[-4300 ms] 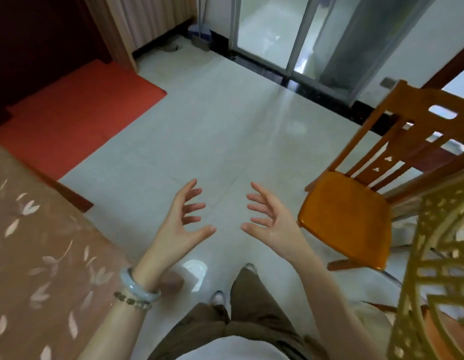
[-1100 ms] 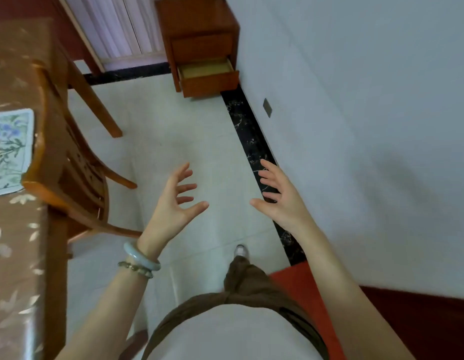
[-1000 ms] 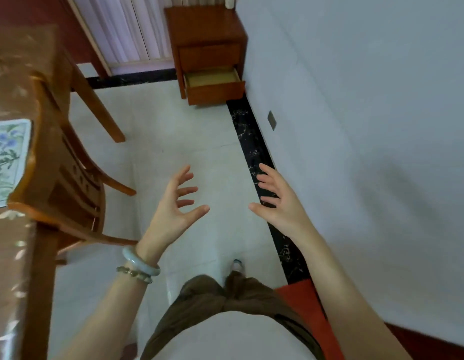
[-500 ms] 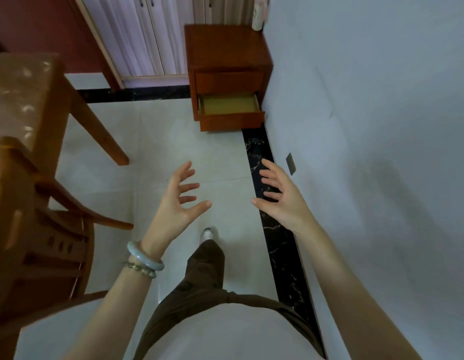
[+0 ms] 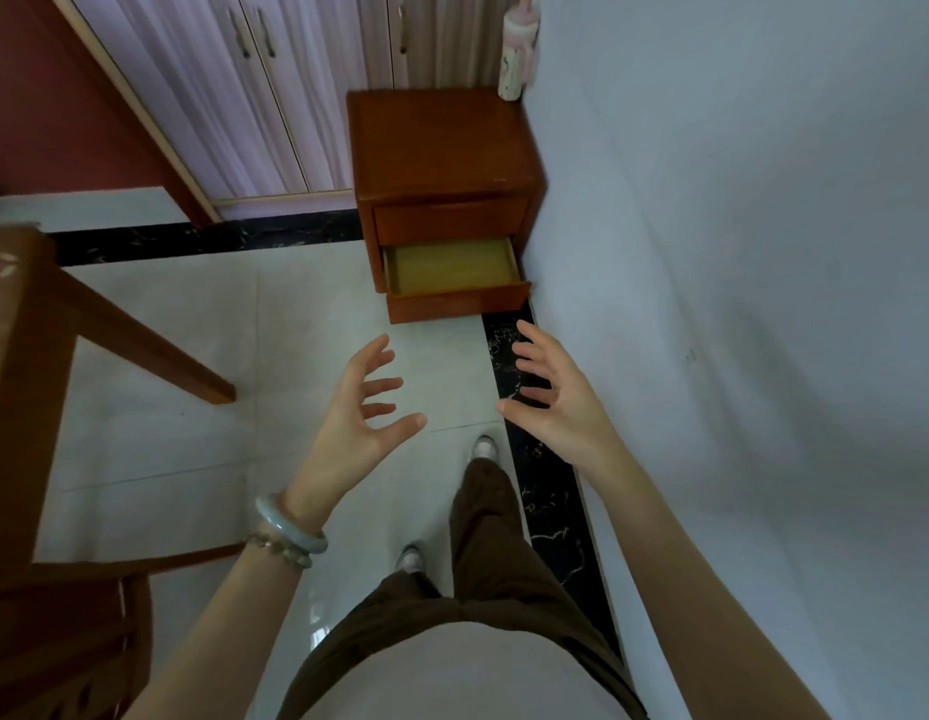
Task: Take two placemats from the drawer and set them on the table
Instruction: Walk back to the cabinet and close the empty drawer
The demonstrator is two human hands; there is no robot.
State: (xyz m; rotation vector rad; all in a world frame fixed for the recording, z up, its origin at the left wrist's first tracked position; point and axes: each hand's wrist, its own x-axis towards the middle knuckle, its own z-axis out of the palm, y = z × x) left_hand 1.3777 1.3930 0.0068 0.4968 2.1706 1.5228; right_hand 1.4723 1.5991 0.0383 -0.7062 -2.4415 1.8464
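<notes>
A small brown wooden cabinet (image 5: 441, 148) stands against the white wall ahead. Its lower drawer (image 5: 454, 291) is pulled out, and its yellowish inside shows no placemat that I can make out. My left hand (image 5: 361, 423) and my right hand (image 5: 548, 402) hover over the floor short of the drawer, palms facing each other, fingers spread, holding nothing. The brown table (image 5: 15, 324) fills the left edge, with one leg slanting toward the floor. No placemat is in view.
A chair (image 5: 62, 631) sits at the lower left beside the table. A white and pink bottle (image 5: 515, 59) stands on the cabinet's back corner. Pale cupboard doors (image 5: 275, 90) lie behind. White floor tiles with a black strip (image 5: 545, 491) run along the wall on the right.
I have walked along the wall toward the cabinet, which now looks larger and closer. The table's placemat and the chair back have slid out of view to the left. Both hands stay spread and empty.
</notes>
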